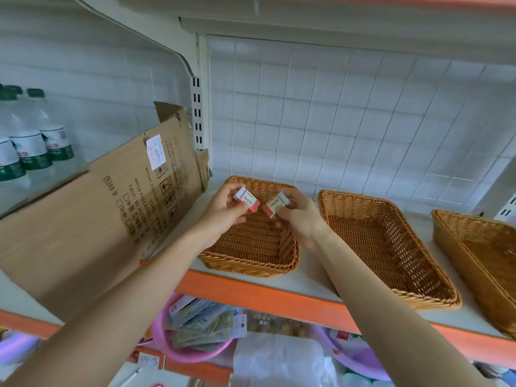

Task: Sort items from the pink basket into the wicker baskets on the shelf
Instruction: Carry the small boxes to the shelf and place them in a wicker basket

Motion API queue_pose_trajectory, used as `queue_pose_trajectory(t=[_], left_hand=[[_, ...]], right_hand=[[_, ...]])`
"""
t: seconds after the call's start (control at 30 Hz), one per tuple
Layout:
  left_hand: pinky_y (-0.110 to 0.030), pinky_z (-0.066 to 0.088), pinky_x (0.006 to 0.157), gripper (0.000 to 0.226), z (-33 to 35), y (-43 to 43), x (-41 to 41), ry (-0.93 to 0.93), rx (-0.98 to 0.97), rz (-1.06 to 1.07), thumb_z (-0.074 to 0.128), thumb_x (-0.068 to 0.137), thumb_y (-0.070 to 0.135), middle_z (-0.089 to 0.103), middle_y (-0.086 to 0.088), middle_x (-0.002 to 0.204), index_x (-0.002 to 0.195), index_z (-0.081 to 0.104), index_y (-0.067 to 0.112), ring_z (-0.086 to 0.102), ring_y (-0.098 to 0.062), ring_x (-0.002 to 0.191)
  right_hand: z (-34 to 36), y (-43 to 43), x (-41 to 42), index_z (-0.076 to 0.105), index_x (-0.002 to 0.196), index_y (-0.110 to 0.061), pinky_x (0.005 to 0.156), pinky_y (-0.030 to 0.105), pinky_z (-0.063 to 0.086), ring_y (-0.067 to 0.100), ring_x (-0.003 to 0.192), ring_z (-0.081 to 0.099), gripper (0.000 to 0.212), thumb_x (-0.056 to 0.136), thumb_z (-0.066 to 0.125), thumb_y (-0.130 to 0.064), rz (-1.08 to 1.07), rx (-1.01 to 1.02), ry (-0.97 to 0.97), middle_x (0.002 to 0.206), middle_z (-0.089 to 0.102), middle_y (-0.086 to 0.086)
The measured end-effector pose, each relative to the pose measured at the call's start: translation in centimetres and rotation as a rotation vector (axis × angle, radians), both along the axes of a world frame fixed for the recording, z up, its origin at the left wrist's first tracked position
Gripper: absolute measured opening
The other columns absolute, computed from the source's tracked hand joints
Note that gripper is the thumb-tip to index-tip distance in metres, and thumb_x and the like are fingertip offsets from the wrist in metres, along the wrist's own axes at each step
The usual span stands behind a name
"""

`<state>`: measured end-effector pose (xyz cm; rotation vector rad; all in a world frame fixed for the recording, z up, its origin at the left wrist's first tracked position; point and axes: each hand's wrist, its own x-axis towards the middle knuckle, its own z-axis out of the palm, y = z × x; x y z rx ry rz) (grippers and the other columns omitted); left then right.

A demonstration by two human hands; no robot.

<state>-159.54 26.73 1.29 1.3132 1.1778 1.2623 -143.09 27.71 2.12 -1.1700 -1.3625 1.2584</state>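
Observation:
Three wicker baskets stand in a row on the white shelf: the left basket (252,241), the middle basket (385,247) and the right basket (480,263), all without items inside. Over the left basket my left hand (220,213) pinches a small red-and-white 2B eraser (248,201). My right hand (300,216) pinches a second 2B eraser (276,205) beside it. The two erasers almost touch. Below the shelf sits the pink basket (192,356), holding several flat packets.
A flattened cardboard box (106,219) leans on the shelf left of the baskets. Water bottles (30,146) stand at the far left. The shelf has an orange front edge (259,296). A white plastic bag (279,361) lies below, beside the pink basket.

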Motion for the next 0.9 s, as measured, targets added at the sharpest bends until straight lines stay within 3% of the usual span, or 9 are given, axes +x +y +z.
queue_pose_trajectory(t=[0.13,0.23,0.4,0.57,0.67,0.77,0.9], left_hand=[[-0.029,0.050,0.084,0.036,0.2,0.8,0.1,0.087,0.041,0.004,0.053,0.091,-0.002,0.055,0.000,0.116,0.121,0.047,0.017,0.056,-0.013,0.101],[-0.028,0.051,0.083,0.037,0.3,1.3,0.0,0.131,0.057,0.011,0.055,0.089,-0.004,0.058,-0.001,0.115,0.121,0.049,0.014,0.057,-0.014,0.102],[-0.019,0.052,0.072,0.043,0.2,2.1,0.1,0.200,0.072,0.004,0.054,0.089,-0.004,0.058,0.000,0.114,0.129,0.050,0.012,0.058,-0.010,0.094],[-0.014,0.049,0.064,0.046,-0.2,2.6,0.3,0.228,0.075,-0.020,0.054,0.091,-0.002,0.055,0.004,0.114,0.133,0.048,0.014,0.056,-0.006,0.093],[-0.015,0.051,0.065,0.045,-0.4,2.7,0.2,0.223,0.075,-0.014,0.056,0.089,-0.002,0.055,0.001,0.116,0.131,0.049,0.013,0.056,-0.010,0.097],[-0.019,0.053,0.070,0.037,-0.6,2.9,-0.1,0.229,0.073,0.005,0.061,0.086,-0.001,0.055,0.001,0.111,0.118,0.053,0.017,0.057,-0.012,0.095],[-0.032,0.055,0.081,0.029,-0.8,3.6,-0.4,0.296,0.066,0.036,0.068,0.081,0.005,0.057,0.004,0.100,0.099,0.052,0.022,0.059,-0.014,0.093]], right_hand=[[0.0,0.6,0.0,0.050,0.110,-0.011,0.059,0.021,0.054,0.015,0.072,0.059,0.035,0.086,0.048,0.015,-0.005,-0.048,0.033,0.106,0.053,0.016],[0.2,0.9,0.1,0.049,0.102,-0.010,0.059,0.020,0.056,0.017,0.076,0.061,0.034,0.084,0.049,0.018,-0.040,-0.065,0.079,0.106,0.053,0.017],[0.1,1.3,0.1,0.049,0.119,-0.003,0.057,0.020,0.053,0.016,0.071,0.058,0.042,0.084,0.047,0.019,-0.093,-0.100,0.038,0.096,0.054,0.011],[0.3,1.5,-0.2,0.055,0.121,-0.015,0.063,0.026,0.049,0.015,0.075,0.054,0.046,0.088,0.038,0.014,-0.136,-0.134,0.037,0.099,0.050,0.006],[0.4,1.6,-0.5,0.049,0.123,-0.022,0.069,0.033,0.052,0.017,0.072,0.056,0.049,0.091,0.032,0.011,-0.118,-0.184,0.011,0.085,0.052,0.006],[0.4,1.8,-0.9,0.040,0.128,-0.016,0.056,0.029,0.045,0.017,0.060,0.050,0.047,0.091,0.026,0.009,-0.126,-0.223,-0.024,0.072,0.048,0.008],[0.7,1.9,-1.2,0.045,0.120,-0.009,0.048,0.026,0.034,0.016,0.054,0.044,0.043,0.090,0.023,0.012,-0.100,-0.268,-0.044,0.070,0.044,0.008]])
